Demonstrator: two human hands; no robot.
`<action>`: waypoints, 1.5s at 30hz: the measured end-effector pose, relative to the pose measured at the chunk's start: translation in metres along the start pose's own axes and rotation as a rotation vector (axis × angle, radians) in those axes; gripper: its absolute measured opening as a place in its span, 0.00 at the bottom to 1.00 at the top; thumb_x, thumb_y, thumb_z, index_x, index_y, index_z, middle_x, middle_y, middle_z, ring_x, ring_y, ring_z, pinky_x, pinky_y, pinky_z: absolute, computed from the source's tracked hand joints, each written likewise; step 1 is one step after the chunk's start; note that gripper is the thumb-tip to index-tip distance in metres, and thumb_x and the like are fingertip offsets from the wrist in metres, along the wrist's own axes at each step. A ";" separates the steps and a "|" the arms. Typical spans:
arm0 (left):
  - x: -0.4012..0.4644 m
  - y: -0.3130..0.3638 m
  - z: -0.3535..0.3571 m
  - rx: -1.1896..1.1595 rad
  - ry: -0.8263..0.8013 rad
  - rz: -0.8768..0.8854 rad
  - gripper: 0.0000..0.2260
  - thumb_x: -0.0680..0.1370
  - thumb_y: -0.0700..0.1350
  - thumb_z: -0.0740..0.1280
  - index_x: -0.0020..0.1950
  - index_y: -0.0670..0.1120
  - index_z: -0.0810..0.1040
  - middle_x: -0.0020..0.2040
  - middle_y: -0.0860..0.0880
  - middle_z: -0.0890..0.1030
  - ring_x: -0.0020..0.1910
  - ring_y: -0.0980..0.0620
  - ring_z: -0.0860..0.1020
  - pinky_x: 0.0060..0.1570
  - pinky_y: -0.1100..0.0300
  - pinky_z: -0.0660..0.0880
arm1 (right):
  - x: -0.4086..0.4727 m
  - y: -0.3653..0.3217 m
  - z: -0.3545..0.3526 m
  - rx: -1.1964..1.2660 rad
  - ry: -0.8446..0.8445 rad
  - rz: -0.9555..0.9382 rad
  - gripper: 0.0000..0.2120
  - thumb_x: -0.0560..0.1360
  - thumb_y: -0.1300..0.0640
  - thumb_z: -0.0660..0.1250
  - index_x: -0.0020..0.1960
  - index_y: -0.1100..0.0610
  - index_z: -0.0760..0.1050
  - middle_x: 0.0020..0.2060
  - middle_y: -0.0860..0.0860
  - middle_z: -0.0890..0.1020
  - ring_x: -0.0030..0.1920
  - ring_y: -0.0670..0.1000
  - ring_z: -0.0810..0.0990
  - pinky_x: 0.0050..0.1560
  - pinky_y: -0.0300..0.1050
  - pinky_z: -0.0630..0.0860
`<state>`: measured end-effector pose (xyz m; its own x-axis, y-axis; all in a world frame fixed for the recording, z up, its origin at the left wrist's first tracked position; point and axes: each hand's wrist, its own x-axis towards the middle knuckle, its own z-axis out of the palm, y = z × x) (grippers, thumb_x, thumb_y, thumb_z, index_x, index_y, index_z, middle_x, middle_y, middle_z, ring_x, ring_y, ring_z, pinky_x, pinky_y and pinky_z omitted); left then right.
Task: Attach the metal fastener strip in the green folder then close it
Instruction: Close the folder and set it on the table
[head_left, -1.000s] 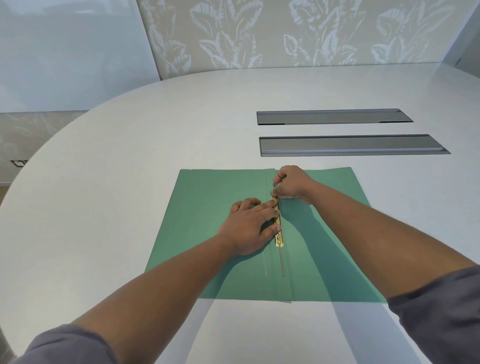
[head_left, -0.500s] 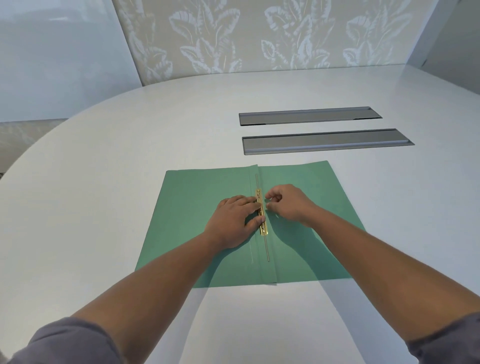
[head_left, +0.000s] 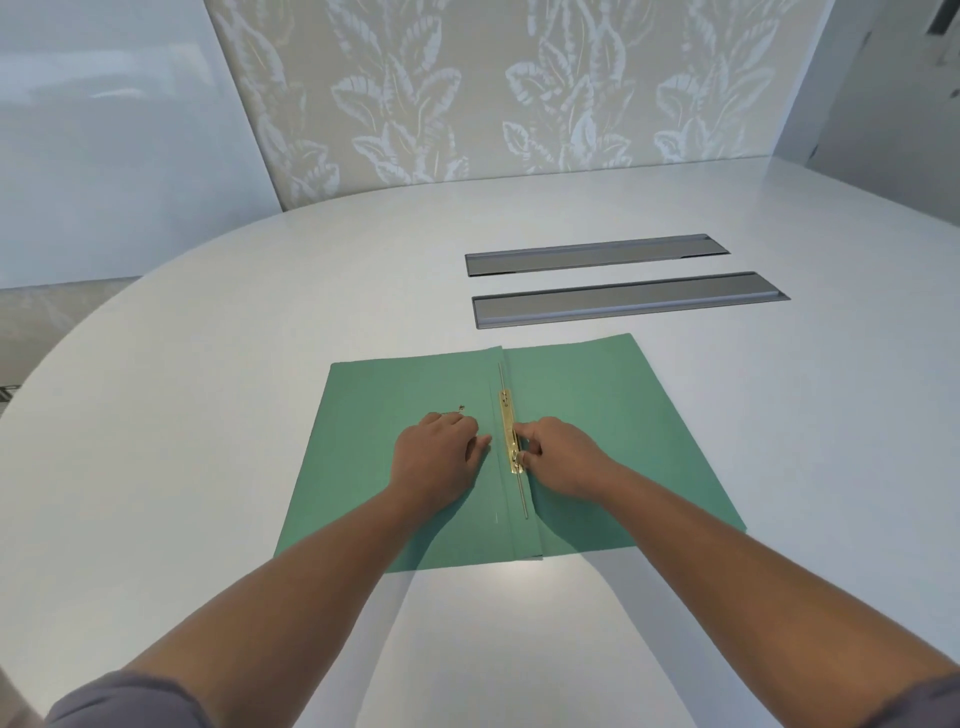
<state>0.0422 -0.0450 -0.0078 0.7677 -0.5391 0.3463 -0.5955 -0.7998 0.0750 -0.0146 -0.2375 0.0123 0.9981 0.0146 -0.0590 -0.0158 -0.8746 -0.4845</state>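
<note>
The green folder (head_left: 613, 415) lies open and flat on the white table. A gold metal fastener strip (head_left: 505, 421) runs along its spine, with thin prongs lying flat beyond both ends. My left hand (head_left: 436, 460) rests palm down on the left flap, just left of the strip and not touching it. A small metal piece (head_left: 461, 409) shows at its fingertips. My right hand (head_left: 563, 460) sits on the right flap, its thumb and forefinger pinching the strip's near end.
Two long grey recessed panels (head_left: 628, 300) are set into the table (head_left: 208, 415) just behind the folder. A leaf-patterned wall stands beyond the table's curved far edge.
My left hand has slid left off the strip onto the left flap. My right hand has come down from the strip's far end to its near end.
</note>
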 end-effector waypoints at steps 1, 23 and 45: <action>-0.004 -0.006 -0.001 -0.009 -0.014 -0.069 0.16 0.81 0.59 0.59 0.41 0.51 0.75 0.42 0.53 0.80 0.45 0.48 0.78 0.36 0.55 0.74 | -0.001 -0.001 0.001 -0.009 0.002 0.002 0.09 0.80 0.56 0.66 0.59 0.57 0.79 0.33 0.48 0.74 0.35 0.51 0.74 0.37 0.44 0.69; -0.015 -0.114 -0.060 -0.435 -0.288 -1.171 0.34 0.60 0.53 0.85 0.57 0.40 0.73 0.55 0.40 0.79 0.51 0.39 0.80 0.54 0.48 0.79 | -0.007 -0.006 -0.003 0.005 -0.025 0.028 0.08 0.81 0.59 0.65 0.57 0.58 0.79 0.37 0.50 0.73 0.42 0.55 0.76 0.44 0.48 0.74; 0.070 -0.042 -0.195 -1.168 -0.209 -0.728 0.14 0.81 0.51 0.66 0.59 0.42 0.81 0.51 0.42 0.85 0.44 0.45 0.80 0.51 0.50 0.81 | -0.012 -0.016 0.003 0.302 -0.044 0.079 0.13 0.81 0.57 0.64 0.63 0.54 0.81 0.45 0.45 0.83 0.44 0.47 0.78 0.47 0.43 0.73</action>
<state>0.0751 0.0020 0.1957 0.9460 -0.2129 -0.2445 0.1779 -0.2898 0.9404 -0.0263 -0.2224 0.0183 0.9898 -0.0212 -0.1409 -0.1165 -0.6903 -0.7141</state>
